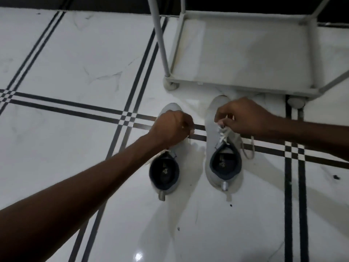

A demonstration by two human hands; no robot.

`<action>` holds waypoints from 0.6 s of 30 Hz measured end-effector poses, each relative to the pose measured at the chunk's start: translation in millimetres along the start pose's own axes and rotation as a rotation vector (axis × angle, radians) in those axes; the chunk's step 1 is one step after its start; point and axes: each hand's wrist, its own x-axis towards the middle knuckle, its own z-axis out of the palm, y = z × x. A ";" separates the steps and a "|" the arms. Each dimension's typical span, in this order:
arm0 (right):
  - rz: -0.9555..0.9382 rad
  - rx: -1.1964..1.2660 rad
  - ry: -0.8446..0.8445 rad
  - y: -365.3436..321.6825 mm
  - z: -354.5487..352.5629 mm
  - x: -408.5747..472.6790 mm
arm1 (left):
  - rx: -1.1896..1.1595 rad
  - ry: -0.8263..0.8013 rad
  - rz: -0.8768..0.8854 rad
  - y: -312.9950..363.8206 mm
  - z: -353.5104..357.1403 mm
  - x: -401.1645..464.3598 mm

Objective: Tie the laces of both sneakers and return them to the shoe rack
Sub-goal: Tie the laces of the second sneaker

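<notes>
Glossy white marble floor (79, 59) runs under me, crossed by paired black stripes, with a dark band along the far edge. The pale shoe rack (245, 53) stands ahead, its bottom shelf bare. Just short of it sit both sneakers, side by side, apart — toes toward the rack, heels toward me, long axes running away from me. My left hand (172, 128) is curled tight over the left sneaker (166, 171), hiding its laces. My right hand (243, 118) pinches the white lace (223, 134) of the right sneaker (224, 165) — one loose loop trails on the floor beside it.
</notes>
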 end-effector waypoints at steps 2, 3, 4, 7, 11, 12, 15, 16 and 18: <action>0.056 0.008 -0.016 13.7 2.7 -19.6 | -0.012 -0.075 0.084 17.2 10.4 18.5; 0.086 0.020 -0.019 21.1 4.7 -29.2 | -0.004 -0.103 0.127 23.3 16.2 26.7; 0.121 0.040 -0.018 28.8 7.0 -38.3 | -0.001 -0.122 0.170 28.4 22.5 35.1; 0.218 0.113 -0.040 40.8 19.0 -58.0 | 0.024 -0.134 0.282 39.2 40.7 51.1; 0.294 0.200 0.020 40.5 33.6 -66.9 | 0.139 -0.141 0.414 49.6 60.8 59.0; 0.305 0.198 0.033 41.0 33.8 -68.1 | 0.166 -0.127 0.442 50.9 65.1 59.6; 0.318 0.157 0.075 41.0 33.0 -70.3 | 0.033 -0.025 0.313 48.7 69.8 58.3; 0.342 0.157 0.131 39.5 33.8 -71.6 | -0.107 0.016 0.192 46.3 70.2 57.7; 0.440 0.201 0.284 34.3 36.1 -73.3 | -0.496 0.022 -0.067 43.0 69.3 55.2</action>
